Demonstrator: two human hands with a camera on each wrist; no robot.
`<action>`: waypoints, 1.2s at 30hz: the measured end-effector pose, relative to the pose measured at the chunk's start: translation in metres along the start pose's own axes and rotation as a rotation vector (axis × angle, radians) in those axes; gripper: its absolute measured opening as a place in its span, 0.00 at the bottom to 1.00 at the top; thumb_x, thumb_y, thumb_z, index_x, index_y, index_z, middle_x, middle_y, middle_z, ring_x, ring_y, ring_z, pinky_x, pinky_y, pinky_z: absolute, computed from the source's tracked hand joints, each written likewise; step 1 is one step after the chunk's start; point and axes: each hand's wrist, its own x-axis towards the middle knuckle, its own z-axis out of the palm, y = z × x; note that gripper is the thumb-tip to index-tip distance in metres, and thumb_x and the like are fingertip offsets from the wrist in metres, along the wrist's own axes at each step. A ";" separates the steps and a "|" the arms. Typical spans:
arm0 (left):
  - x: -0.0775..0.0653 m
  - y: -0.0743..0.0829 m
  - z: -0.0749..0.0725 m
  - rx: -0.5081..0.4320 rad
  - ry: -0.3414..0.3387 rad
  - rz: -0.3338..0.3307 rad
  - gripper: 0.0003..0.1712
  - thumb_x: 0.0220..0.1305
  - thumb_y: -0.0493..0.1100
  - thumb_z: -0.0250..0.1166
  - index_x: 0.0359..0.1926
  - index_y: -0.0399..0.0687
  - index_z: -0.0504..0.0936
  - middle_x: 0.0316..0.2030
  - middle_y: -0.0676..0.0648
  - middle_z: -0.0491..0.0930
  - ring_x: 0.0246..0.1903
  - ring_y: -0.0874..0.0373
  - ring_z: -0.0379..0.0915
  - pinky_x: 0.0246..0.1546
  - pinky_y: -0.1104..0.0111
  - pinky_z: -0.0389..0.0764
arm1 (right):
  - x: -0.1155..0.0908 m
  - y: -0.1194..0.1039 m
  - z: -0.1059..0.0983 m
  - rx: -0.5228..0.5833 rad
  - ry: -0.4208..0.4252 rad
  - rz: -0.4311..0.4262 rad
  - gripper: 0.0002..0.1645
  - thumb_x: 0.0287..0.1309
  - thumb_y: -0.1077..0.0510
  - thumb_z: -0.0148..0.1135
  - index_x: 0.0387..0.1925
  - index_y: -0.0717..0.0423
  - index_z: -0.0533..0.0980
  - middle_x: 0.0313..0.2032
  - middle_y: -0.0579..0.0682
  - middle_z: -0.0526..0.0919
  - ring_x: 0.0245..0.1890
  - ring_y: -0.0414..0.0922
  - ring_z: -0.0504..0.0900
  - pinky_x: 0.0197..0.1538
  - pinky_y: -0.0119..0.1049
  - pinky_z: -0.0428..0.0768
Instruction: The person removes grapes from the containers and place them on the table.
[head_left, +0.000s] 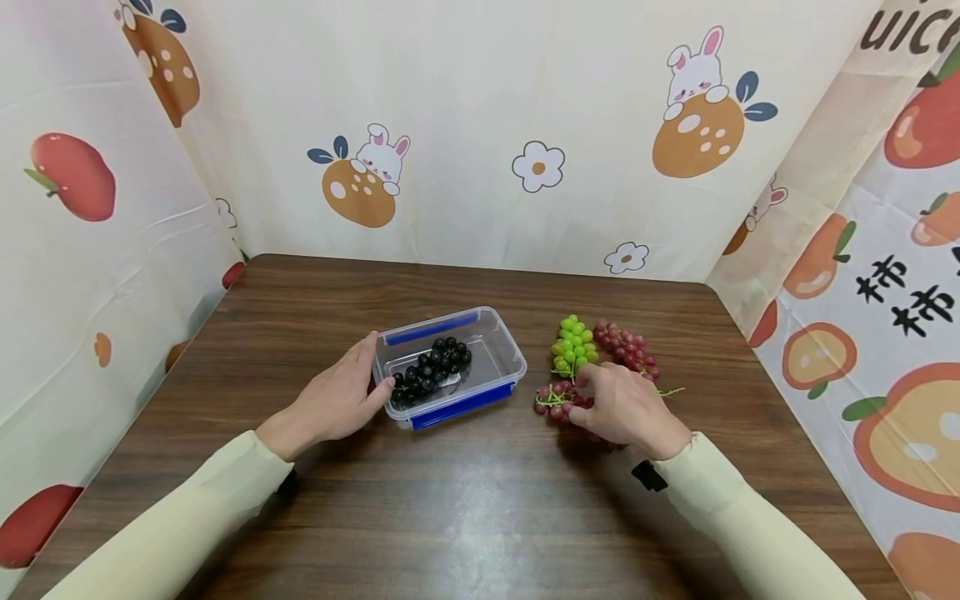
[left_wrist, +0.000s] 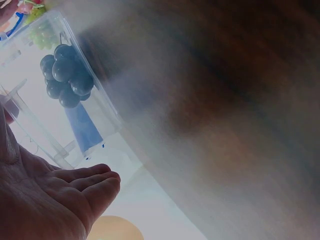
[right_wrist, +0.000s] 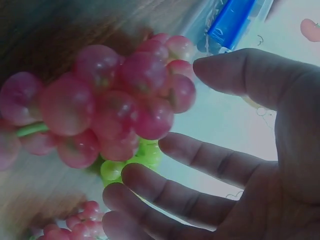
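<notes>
A clear plastic container (head_left: 492, 354) with blue side clips stands left of centre on the table. A bunch of black grapes (head_left: 431, 367) lies inside it. My left hand (head_left: 337, 396) rests against the container's left end, its fingers straight. Over the nearer bunch of red grapes (head_left: 557, 410) is my right hand (head_left: 622, 404). In the right wrist view, its thumb and fingers are spread apart beside those red grapes (right_wrist: 115, 110), not closed round them. Right behind are a bunch of green grapes (head_left: 573, 342) and a second red bunch (head_left: 628, 346).
The brown wooden table (head_left: 465, 517) bears all of these. Behind it and at both sides hangs a white curtain (head_left: 465, 125) printed with fruit, rabbits and flowers. A small black object (head_left: 648, 476) sits at the right cuff.
</notes>
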 end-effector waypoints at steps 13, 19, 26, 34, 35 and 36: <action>0.000 0.001 -0.001 -0.004 -0.005 -0.001 0.48 0.79 0.58 0.47 0.80 0.30 0.39 0.78 0.30 0.48 0.77 0.38 0.49 0.71 0.44 0.61 | 0.008 -0.015 -0.007 0.033 0.122 -0.096 0.22 0.56 0.45 0.73 0.48 0.52 0.83 0.33 0.47 0.82 0.27 0.43 0.72 0.25 0.37 0.71; 0.000 0.002 -0.002 -0.003 -0.006 -0.003 0.48 0.79 0.58 0.47 0.80 0.30 0.39 0.78 0.30 0.48 0.77 0.38 0.49 0.72 0.44 0.61 | 0.014 -0.024 -0.011 0.040 0.161 -0.157 0.25 0.56 0.42 0.75 0.51 0.49 0.83 0.45 0.48 0.87 0.40 0.46 0.80 0.38 0.45 0.80; -0.001 0.001 -0.002 -0.004 -0.006 -0.004 0.47 0.79 0.58 0.47 0.80 0.30 0.40 0.78 0.30 0.48 0.77 0.38 0.49 0.72 0.44 0.61 | 0.021 -0.034 -0.015 0.075 0.177 -0.211 0.27 0.57 0.43 0.75 0.55 0.51 0.83 0.49 0.48 0.87 0.44 0.46 0.84 0.45 0.47 0.83; 0.000 0.001 -0.001 -0.001 0.002 0.000 0.48 0.79 0.58 0.47 0.80 0.29 0.40 0.78 0.30 0.48 0.77 0.38 0.49 0.71 0.44 0.61 | 0.030 -0.044 -0.019 0.111 0.167 -0.226 0.27 0.58 0.45 0.74 0.57 0.48 0.82 0.56 0.49 0.84 0.56 0.50 0.81 0.55 0.52 0.81; 0.000 0.000 -0.001 0.000 0.002 0.000 0.48 0.79 0.58 0.47 0.80 0.29 0.41 0.78 0.30 0.48 0.77 0.37 0.50 0.71 0.44 0.61 | 0.030 -0.045 -0.019 0.113 0.168 -0.233 0.27 0.59 0.45 0.74 0.58 0.48 0.82 0.56 0.49 0.84 0.56 0.50 0.80 0.55 0.52 0.80; 0.000 0.000 -0.001 0.000 0.001 0.000 0.48 0.79 0.58 0.48 0.80 0.29 0.41 0.78 0.30 0.48 0.77 0.37 0.50 0.71 0.44 0.61 | 0.031 -0.046 -0.020 0.114 0.168 -0.241 0.27 0.59 0.45 0.74 0.58 0.48 0.82 0.57 0.49 0.84 0.57 0.50 0.80 0.56 0.52 0.80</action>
